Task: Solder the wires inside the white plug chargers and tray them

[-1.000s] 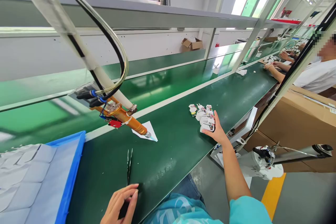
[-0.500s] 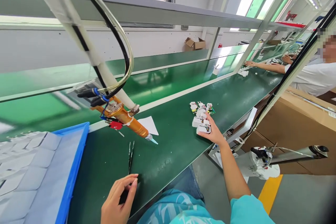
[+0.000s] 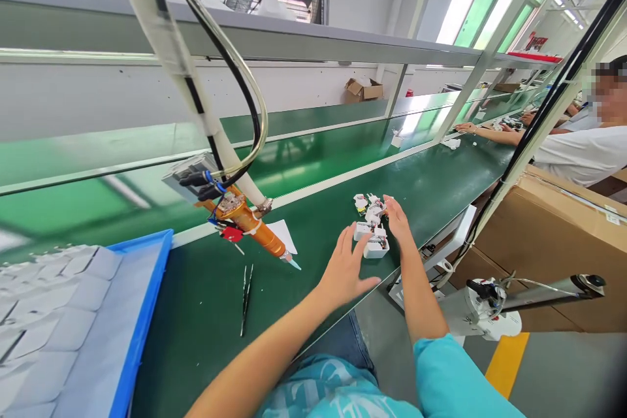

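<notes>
White plugs (image 3: 372, 225) clustered on green desk (image 3: 304, 300), near its front edge. Right hand (image 3: 398, 221) flat against cluster's right side, fingers together. Left hand (image 3: 345, 271) spread open, just left of plugs. Tweezers (image 3: 245, 299) lie apart.

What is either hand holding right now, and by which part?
Nothing is clearly held. The left hand is open, fingers spread, beside the small white plastic plug parts on the green belt. The right hand rests against the cluster's far side without a closed grip.

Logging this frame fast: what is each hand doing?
Left hand: open, holding nothing, beside the white plug parts.
Right hand: open, resting on them.
</notes>
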A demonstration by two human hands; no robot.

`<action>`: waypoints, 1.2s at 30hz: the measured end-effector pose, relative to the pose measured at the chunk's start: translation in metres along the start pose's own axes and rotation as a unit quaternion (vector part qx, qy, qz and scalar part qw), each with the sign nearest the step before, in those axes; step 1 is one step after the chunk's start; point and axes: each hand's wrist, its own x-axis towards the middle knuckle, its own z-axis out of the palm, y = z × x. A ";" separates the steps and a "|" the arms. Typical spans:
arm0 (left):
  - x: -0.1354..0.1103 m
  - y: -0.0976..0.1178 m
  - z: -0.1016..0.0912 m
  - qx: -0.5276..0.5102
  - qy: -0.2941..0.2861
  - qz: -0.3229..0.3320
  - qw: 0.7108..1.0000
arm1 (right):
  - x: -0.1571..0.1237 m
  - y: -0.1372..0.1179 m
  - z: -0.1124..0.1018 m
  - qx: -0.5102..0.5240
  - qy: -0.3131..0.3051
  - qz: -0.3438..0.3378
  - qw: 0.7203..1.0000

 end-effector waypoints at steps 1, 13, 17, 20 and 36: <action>0.020 -0.004 0.008 0.000 -0.016 -0.012 1.000 | 0.001 -0.002 0.004 -0.004 -0.003 0.001 1.000; 0.019 -0.041 0.024 -0.010 -0.027 -0.012 1.000 | -0.030 -0.009 0.030 0.098 -0.040 0.042 0.994; 0.004 -0.052 0.015 0.004 0.007 0.038 0.999 | -0.040 -0.011 0.043 0.154 -0.066 0.062 0.984; 0.003 -0.058 0.011 0.025 0.033 0.070 0.997 | -0.043 -0.014 0.046 0.181 -0.059 0.073 0.979; -0.069 0.054 -0.130 -0.203 -0.092 0.171 0.960 | -0.045 0.003 0.027 0.164 0.198 0.059 0.964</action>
